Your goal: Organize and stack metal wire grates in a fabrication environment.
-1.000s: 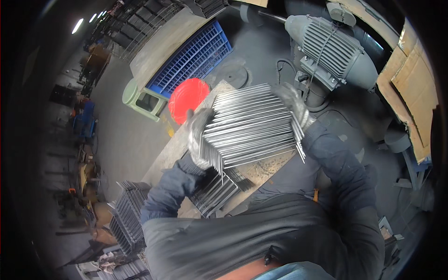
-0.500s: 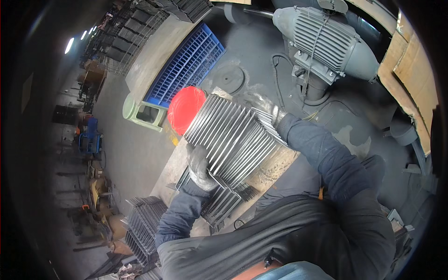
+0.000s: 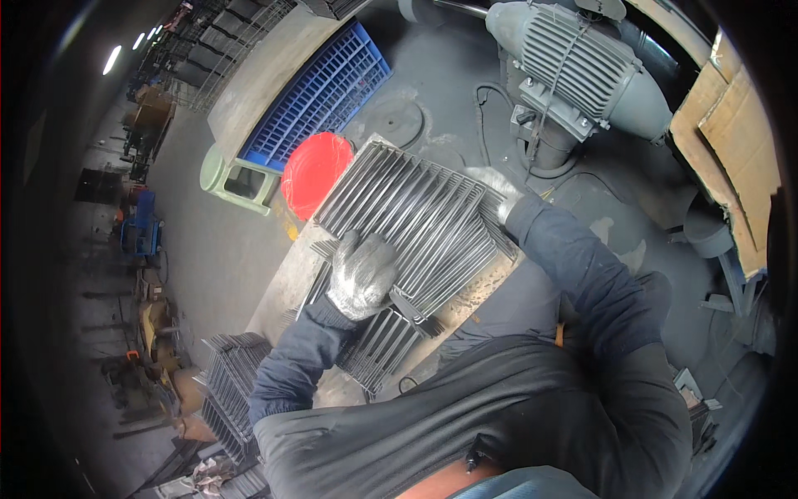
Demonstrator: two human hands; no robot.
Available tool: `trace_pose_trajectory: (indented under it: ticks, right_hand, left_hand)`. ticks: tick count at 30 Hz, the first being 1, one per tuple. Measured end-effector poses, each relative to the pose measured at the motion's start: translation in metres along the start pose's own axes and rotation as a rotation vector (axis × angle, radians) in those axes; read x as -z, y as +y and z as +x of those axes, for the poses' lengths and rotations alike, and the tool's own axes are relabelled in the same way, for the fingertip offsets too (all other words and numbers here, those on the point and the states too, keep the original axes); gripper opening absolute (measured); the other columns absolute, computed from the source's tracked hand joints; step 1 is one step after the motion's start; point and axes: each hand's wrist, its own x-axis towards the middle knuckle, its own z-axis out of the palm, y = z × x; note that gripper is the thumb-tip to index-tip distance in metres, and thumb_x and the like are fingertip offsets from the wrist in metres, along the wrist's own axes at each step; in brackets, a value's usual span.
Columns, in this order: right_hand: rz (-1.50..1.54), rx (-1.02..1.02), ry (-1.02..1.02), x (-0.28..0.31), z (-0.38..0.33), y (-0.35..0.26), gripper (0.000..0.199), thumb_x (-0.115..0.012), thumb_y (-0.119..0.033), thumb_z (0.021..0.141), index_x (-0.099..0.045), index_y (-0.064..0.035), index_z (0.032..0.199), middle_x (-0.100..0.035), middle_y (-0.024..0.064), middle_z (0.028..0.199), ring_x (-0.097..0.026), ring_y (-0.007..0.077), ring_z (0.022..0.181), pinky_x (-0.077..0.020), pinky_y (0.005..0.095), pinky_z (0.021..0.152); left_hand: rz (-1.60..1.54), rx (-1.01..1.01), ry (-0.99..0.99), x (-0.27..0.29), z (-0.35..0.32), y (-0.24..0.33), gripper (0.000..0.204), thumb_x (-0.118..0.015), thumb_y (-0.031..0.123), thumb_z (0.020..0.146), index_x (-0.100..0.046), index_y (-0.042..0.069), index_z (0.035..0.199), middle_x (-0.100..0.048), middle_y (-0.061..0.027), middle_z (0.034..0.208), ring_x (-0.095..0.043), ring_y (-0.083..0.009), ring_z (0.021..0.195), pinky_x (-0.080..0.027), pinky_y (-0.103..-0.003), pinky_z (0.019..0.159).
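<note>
A dense row of bent metal wire frames (image 3: pixel 407 208) lies across a wooden board in front of me. My left hand (image 3: pixel 363 273), in a grey-white coated glove, presses against the near left side of the row; its fingers curl onto the frames and the thumb stands apart. Around the right end of the row, my gloved right hand (image 3: pixel 497 190) is closed on the frames, its fingertips partly hidden. A lower bundle of similar frames (image 3: pixel 378 349) lies just below my left hand, nearer my body.
Beyond the board's left end sit a red round lid (image 3: pixel 317 175), a pale green stool (image 3: pixel 237 187) and a blue plastic crate (image 3: pixel 320 96). A grey electric motor (image 3: pixel 573 71) stands at the far right, beside cardboard (image 3: pixel 723 150). More stacked frames (image 3: pixel 237 382) are at lower left.
The left hand has turned over, showing more of its back, and slid up onto the row. The frames sit closer together and more level. The whole view has shifted slightly.
</note>
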Motion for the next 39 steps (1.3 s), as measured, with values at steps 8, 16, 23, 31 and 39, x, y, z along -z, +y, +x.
trace_pose_trajectory:
  ticks: [8,16,23,31,39]
  right_hand:
    - [-0.391,-0.115,0.367,-0.067,-0.027,-0.009,0.073,-0.064,-0.067,0.101,-0.066,-0.0074,0.143,-0.076,0.0097,0.124,-0.075,0.0207,0.100,-0.0648,0.0408,0.087]
    - [-0.476,-0.128,0.376,-0.047,-0.003,-0.042,0.060,-0.077,-0.055,0.095,-0.074,-0.0075,0.131,-0.079,0.0131,0.119,-0.077,0.0234,0.100,-0.0642,0.0438,0.086]
    - [-0.807,-0.193,0.573,-0.091,-0.002,-0.045,0.048,-0.077,-0.037,0.097,-0.072,-0.0049,0.132,-0.078,0.0133,0.111,-0.078,0.0200,0.089,-0.0663,0.0343,0.080]
    - [-0.475,-0.247,0.551,-0.114,-0.016,-0.022,0.039,-0.077,-0.021,0.095,-0.069,0.0006,0.127,-0.079,0.0157,0.107,-0.080,0.0213,0.087,-0.0693,0.0363,0.080]
    - [-0.573,-0.202,0.385,-0.093,-0.008,0.003,0.041,-0.071,-0.014,0.100,-0.065,0.0068,0.134,-0.078,0.0184,0.113,-0.080,0.0208,0.091,-0.0686,0.0307,0.081]
  left_hand:
    - [0.054,-0.172,-0.074,0.009,0.039,0.001,0.031,-0.073,0.023,0.067,-0.068,0.012,0.095,-0.068,-0.0070,0.107,-0.069,-0.0296,0.109,-0.049,-0.055,0.098]
    - [-0.006,-0.110,0.007,0.013,0.063,-0.005,0.047,-0.081,0.027,0.067,-0.072,0.005,0.107,-0.072,-0.0150,0.116,-0.068,-0.0366,0.119,-0.046,-0.061,0.106]
    - [0.077,-0.018,0.141,-0.029,0.037,0.023,0.046,-0.078,0.027,0.053,-0.069,0.013,0.096,-0.070,-0.0092,0.114,-0.071,-0.0304,0.108,-0.049,-0.051,0.093]
    - [0.027,-0.003,0.033,-0.029,0.008,0.019,0.055,-0.081,0.033,0.050,-0.068,0.012,0.099,-0.068,-0.0226,0.120,-0.068,-0.0449,0.113,-0.047,-0.066,0.094]
    - [0.110,-0.005,-0.105,-0.018,0.010,0.028,0.035,-0.074,0.021,0.079,-0.070,0.020,0.114,-0.065,-0.0129,0.122,-0.065,-0.0318,0.115,-0.051,-0.054,0.095]
